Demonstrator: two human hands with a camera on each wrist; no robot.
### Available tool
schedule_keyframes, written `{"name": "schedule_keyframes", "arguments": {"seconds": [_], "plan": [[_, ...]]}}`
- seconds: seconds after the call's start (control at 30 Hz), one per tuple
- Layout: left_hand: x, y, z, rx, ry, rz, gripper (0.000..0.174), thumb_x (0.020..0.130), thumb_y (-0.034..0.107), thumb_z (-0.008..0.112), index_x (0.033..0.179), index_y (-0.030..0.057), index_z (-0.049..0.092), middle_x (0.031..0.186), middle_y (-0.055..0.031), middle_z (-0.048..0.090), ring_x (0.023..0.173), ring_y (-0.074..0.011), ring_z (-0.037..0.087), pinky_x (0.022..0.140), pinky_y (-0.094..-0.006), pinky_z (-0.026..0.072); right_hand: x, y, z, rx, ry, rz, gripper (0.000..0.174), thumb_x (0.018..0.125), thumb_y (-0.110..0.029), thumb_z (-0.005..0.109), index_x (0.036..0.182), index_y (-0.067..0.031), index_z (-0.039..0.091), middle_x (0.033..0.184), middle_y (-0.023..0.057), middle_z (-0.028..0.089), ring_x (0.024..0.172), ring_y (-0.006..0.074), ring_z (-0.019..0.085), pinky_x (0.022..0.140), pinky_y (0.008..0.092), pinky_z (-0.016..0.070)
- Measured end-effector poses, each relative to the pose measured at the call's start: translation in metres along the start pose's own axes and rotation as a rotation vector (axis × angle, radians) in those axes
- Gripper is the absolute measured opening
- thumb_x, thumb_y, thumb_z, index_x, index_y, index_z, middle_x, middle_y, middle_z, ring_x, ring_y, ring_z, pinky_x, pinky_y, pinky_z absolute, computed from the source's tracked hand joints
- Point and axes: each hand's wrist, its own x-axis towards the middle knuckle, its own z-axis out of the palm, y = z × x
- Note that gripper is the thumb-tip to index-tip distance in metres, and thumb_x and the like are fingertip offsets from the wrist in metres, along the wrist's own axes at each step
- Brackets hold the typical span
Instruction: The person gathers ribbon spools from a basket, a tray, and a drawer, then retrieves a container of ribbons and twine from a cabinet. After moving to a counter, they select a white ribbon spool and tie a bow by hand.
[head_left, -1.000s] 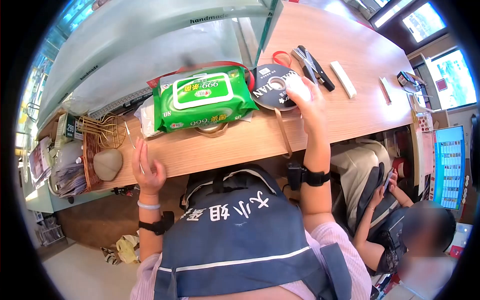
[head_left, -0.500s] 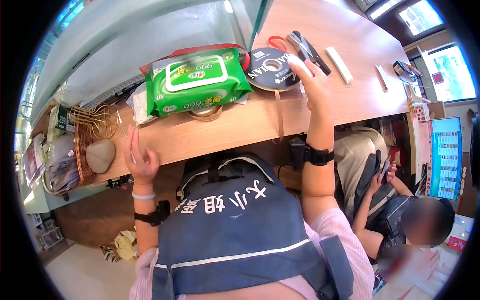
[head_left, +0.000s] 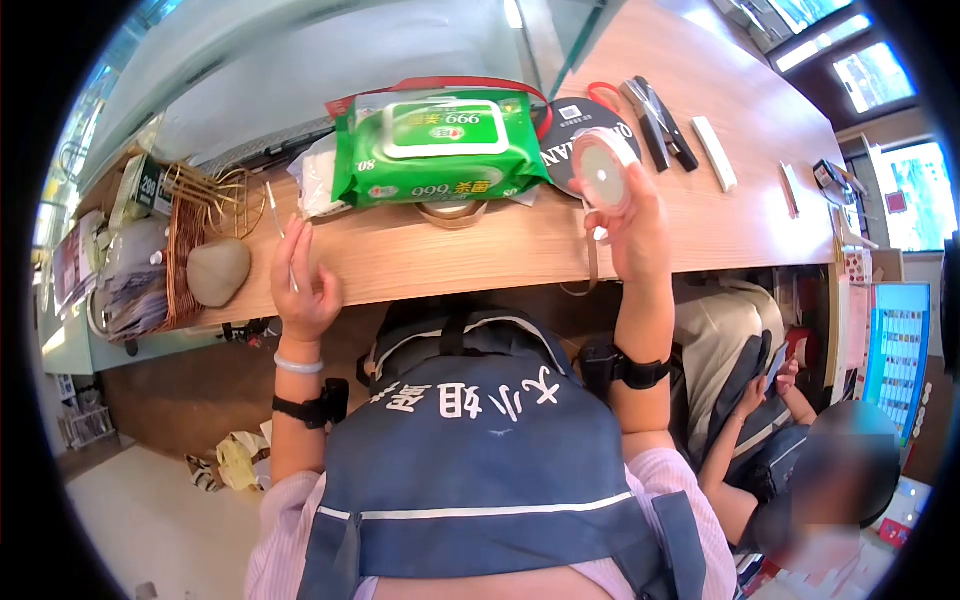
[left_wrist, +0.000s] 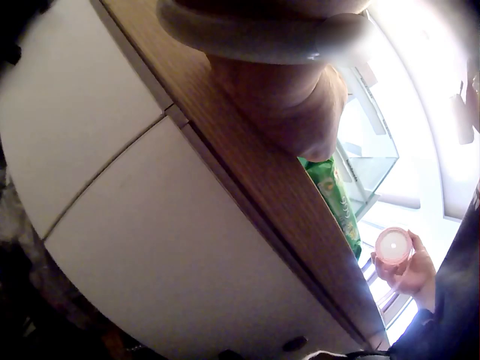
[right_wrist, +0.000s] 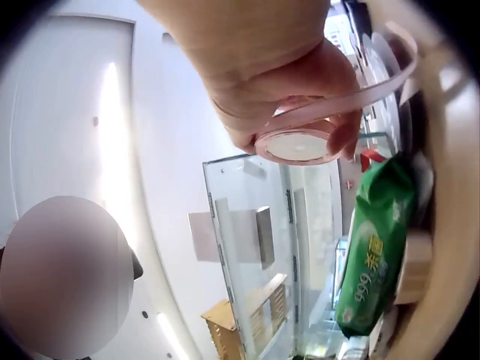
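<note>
In the head view, my right hand (head_left: 640,225) holds up a pink ribbon roll (head_left: 602,172) by its edge, its pale round face turned toward me. The right wrist view shows a loose ribbon end (right_wrist: 360,99) trailing from it across the fingers. Behind the roll, a black ribbon spool (head_left: 575,118) with white lettering lies on the table, partly covered. My left hand (head_left: 308,285) hovers by the table's front edge, a thin white stick (head_left: 271,205) between its fingers, partly hidden by them. Between the hands lies a green pack of wipes (head_left: 445,150).
Scissors (head_left: 662,125) and a white bar (head_left: 714,155) lie to the right on the wooden table (head_left: 500,250). A tan ribbon roll (head_left: 452,214) sits before the wipes. A grey stone (head_left: 219,272) and a wicker basket (head_left: 183,255) stand left. Another person (head_left: 760,440) sits at right.
My right hand has raised the pink ribbon roll from over the black spool and tilted its face toward me. My left hand keeps the stick in much the same pose. The head view has shifted slightly.
</note>
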Motion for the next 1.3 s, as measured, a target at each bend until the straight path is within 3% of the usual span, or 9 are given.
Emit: {"name": "schedule_keyframes", "arguments": {"seconds": [0.17, 0.33, 0.57, 0.67, 0.7, 0.77, 0.9, 1.13, 1.3], "plan": [[0.002, -0.002, -0.003, 0.013, -0.006, -0.025, 0.051, 0.067, -0.008, 0.05, 0.118, -0.0048, 0.052, 0.121, -0.0189, 0.05, 0.115, -0.034, 0.051, 0.094, -0.0389, 0.0437, -0.008, 0.013, 0.039, -0.379, -0.362, -0.017, 0.057, 0.087, -0.04, 0.046, 0.124, 0.0024, 0.049, 0.113, 0.0127, 0.059, 0.099, 0.0191, 0.058, 0.064, 0.0254, 0.0471], [0.001, -0.001, -0.004, -0.009, 0.032, -0.015, 0.052, 0.064, -0.007, 0.051, 0.116, -0.0019, 0.055, 0.119, -0.0173, 0.051, 0.112, -0.0334, 0.053, 0.089, -0.0388, 0.0464, 0.0, 0.027, 0.064, 0.104, -0.35, 0.315, 0.057, 0.093, -0.045, 0.034, 0.121, 0.0024, 0.048, 0.106, 0.0169, 0.061, 0.086, 0.0269, 0.063, 0.052, 0.0279, 0.0492], [-0.006, 0.003, -0.014, -0.04, -0.077, -0.06, 0.054, 0.064, -0.002, 0.059, 0.117, 0.0028, 0.055, 0.119, -0.0137, 0.052, 0.113, -0.0331, 0.051, 0.087, -0.0404, 0.046, -0.006, 0.035, 0.095, 0.018, -0.391, 0.377, 0.063, 0.091, -0.049, 0.04, 0.125, 0.0037, 0.045, 0.108, 0.0184, 0.061, 0.089, 0.026, 0.063, 0.054, 0.0268, 0.0479], [-0.018, 0.002, -0.024, -0.009, -0.081, 0.02, 0.05, 0.063, 0.0, 0.061, 0.113, 0.0037, 0.057, 0.117, -0.0143, 0.053, 0.102, -0.032, 0.056, 0.083, -0.0398, 0.0481, -0.004, 0.041, 0.107, -0.262, -0.693, 0.216, 0.049, 0.087, -0.032, 0.054, 0.123, 0.0022, 0.051, 0.11, 0.011, 0.06, 0.094, 0.0138, 0.056, 0.071, 0.0243, 0.0455], [-0.02, 0.001, -0.03, 0.02, -0.083, 0.008, 0.05, 0.063, 0.0, 0.061, 0.113, 0.0037, 0.057, 0.117, -0.0143, 0.053, 0.102, -0.032, 0.056, 0.083, -0.0398, 0.0481, -0.01, 0.044, 0.12, -0.293, -0.636, 0.251, 0.047, 0.081, -0.019, 0.065, 0.121, 0.0001, 0.052, 0.114, 0.0113, 0.057, 0.099, 0.0158, 0.055, 0.077, 0.0263, 0.046], [-0.021, -0.002, -0.043, 0.037, -0.145, 0.07, 0.041, 0.067, 0.004, 0.061, 0.108, 0.0025, 0.06, 0.112, -0.0127, 0.056, 0.093, -0.0282, 0.058, 0.076, -0.0369, 0.0491, -0.011, 0.061, 0.133, -0.542, -0.682, -0.057, 0.053, 0.073, -0.013, 0.073, 0.12, -0.0009, 0.052, 0.12, 0.0129, 0.053, 0.105, 0.0201, 0.054, 0.085, 0.03, 0.0449], [-0.013, -0.002, -0.061, 0.118, -0.258, 0.086, 0.028, 0.069, 0.012, 0.059, 0.095, 0.0021, 0.062, 0.099, -0.0082, 0.058, 0.077, -0.0214, 0.056, 0.061, -0.0326, 0.0445, -0.012, 0.084, 0.151, -1.033, -0.642, -0.538, 0.059, 0.065, -0.016, 0.078, 0.116, -0.0018, 0.053, 0.123, 0.0189, 0.05, 0.11, 0.0339, 0.051, 0.092, 0.0385, 0.0425], [0.022, 0.009, -0.081, 0.041, -0.187, 0.163, 0.009, 0.07, 0.012, 0.058, 0.071, 0.0035, 0.055, 0.07, -0.0039, 0.046, 0.066, -0.0176, 0.05, 0.056, -0.0293, 0.0404, -0.018, 0.108, 0.153, -1.211, -0.578, -0.676, 0.065, 0.064, -0.018, 0.079, 0.12, -0.0023, 0.048, 0.126, 0.0212, 0.046, 0.111, 0.039, 0.048, 0.091, 0.0448, 0.0405], [0.037, 0.008, -0.088, -0.048, -0.106, 0.044, 0.019, 0.072, 0.009, 0.059, 0.09, 0.0036, 0.062, 0.073, -0.0041, 0.049, 0.067, -0.0201, 0.053, 0.057, -0.031, 0.0422, -0.038, 0.093, 0.14, -1.321, -0.509, -0.626, 0.071, 0.062, -0.02, 0.08, 0.122, -0.0033, 0.046, 0.121, 0.0182, 0.049, 0.108, 0.0378, 0.049, 0.089, 0.0444, 0.0405]]}}
